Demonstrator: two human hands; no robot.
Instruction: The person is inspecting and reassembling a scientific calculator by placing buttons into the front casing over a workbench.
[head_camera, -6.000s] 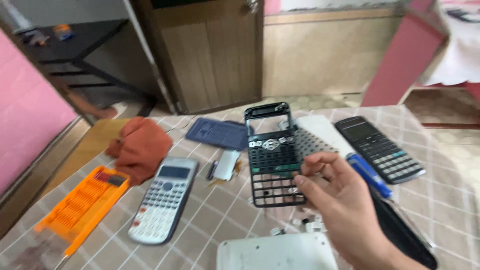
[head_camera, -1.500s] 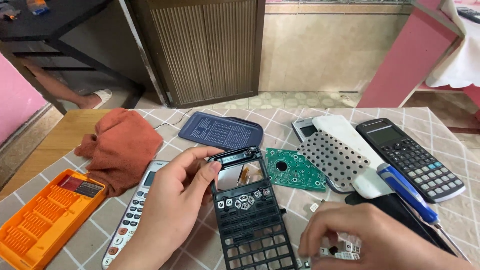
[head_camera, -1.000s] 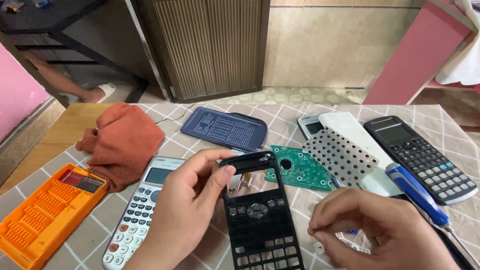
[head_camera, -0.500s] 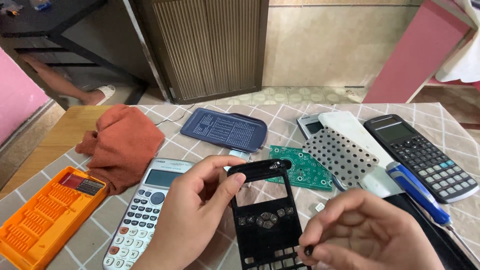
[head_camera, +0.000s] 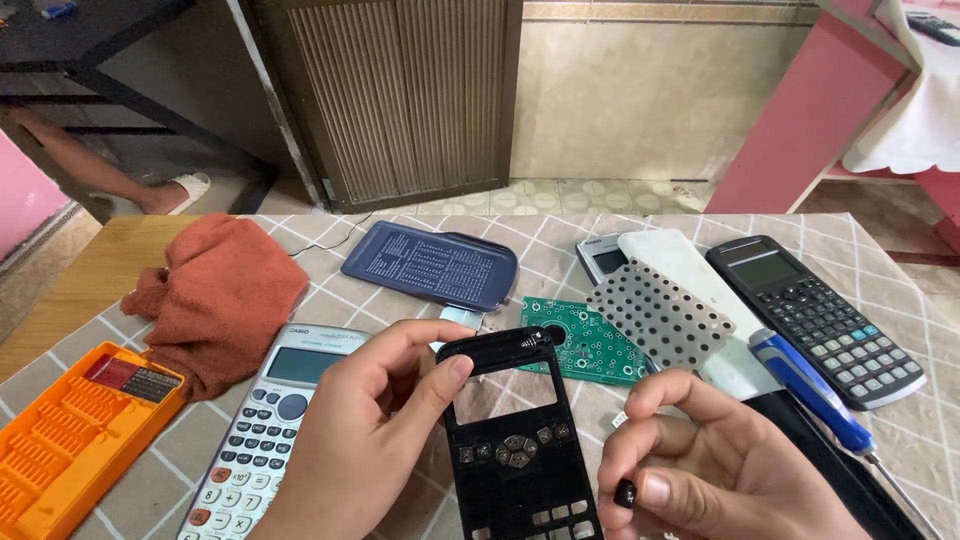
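My left hand (head_camera: 375, 430) grips a black calculator front shell (head_camera: 520, 440) by its top left corner, thumb on the upper edge. The shell is tilted, its screen window bare, with a few small keys sitting below that window. My right hand (head_camera: 720, 465) hovers just right of the shell and pinches a tiny black key (head_camera: 625, 493) between thumb and forefinger. A green circuit board (head_camera: 590, 340) lies on the table right behind the shell.
A silver calculator (head_camera: 262, 420) lies left of my hands, an orange bit case (head_camera: 70, 435) further left, a rust cloth (head_camera: 215, 295) behind it. A dark blue cover (head_camera: 432, 265), grey key mat (head_camera: 660, 315), black calculator (head_camera: 815, 315) and blue screwdriver (head_camera: 810, 390) lie beyond and to the right.
The shell has turned over in my left hand and now shows its inner side. My right hand has lifted off the table with a small black key pinched in it.
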